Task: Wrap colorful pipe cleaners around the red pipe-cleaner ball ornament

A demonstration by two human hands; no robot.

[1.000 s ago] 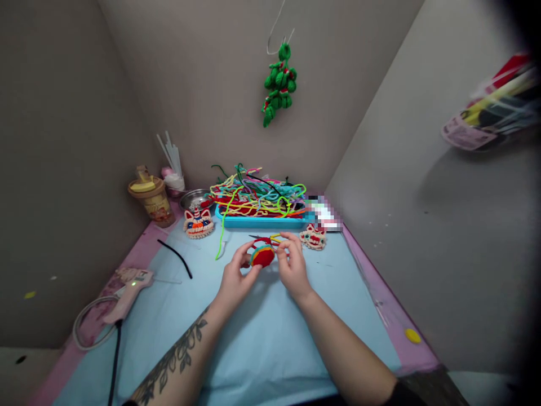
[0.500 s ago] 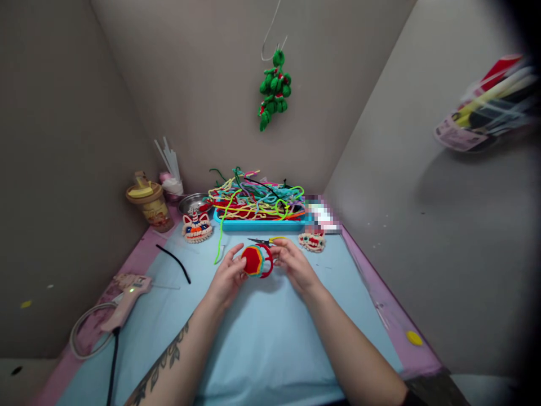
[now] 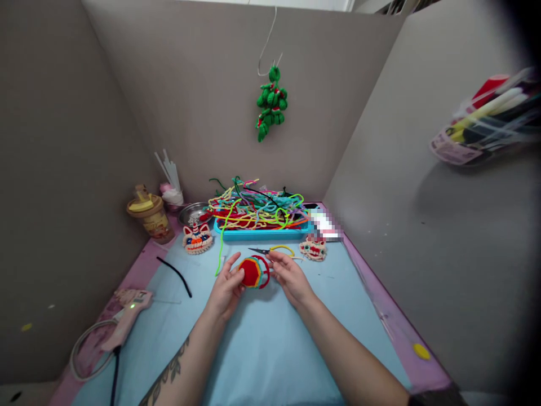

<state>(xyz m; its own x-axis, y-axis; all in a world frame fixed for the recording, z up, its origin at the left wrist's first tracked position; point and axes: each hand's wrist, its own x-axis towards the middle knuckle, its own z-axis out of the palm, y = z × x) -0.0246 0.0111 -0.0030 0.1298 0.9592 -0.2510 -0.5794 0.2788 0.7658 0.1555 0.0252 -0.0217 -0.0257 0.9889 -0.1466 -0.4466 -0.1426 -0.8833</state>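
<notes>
Between thumb and fingers, my left hand (image 3: 228, 290) grips a small round crocheted piece (image 3: 251, 273) with a red middle and yellow and turquoise edging. A thin dark red loop stands out from its right side. My right hand (image 3: 291, 279) is at that loop with its fingers bent together. Its fingertips are partly hidden, so what they pinch, if anything, is unclear. Just beyond the hands lie scissors (image 3: 282, 248) with yellow handles and dark blades. Two crocheted animal-like faces flank the scissors: one (image 3: 197, 239) left with blue and orange details, another (image 3: 313, 248) right.
A blue tray (image 3: 266, 233) heaped with yarn scraps stands at the back. On the left are a glue gun (image 3: 127, 321) with a green light and its cable, a black strip (image 3: 174, 275), a lidded cup (image 3: 152, 219) and a metal bowl (image 3: 186, 215). A green ornament (image 3: 271, 104) hangs behind.
The view has tilted up slightly, so everything sits lower in the picture. The scissors' yellow handles show more beside my right hand. My left hand keeps its hold on the crocheted piece.
</notes>
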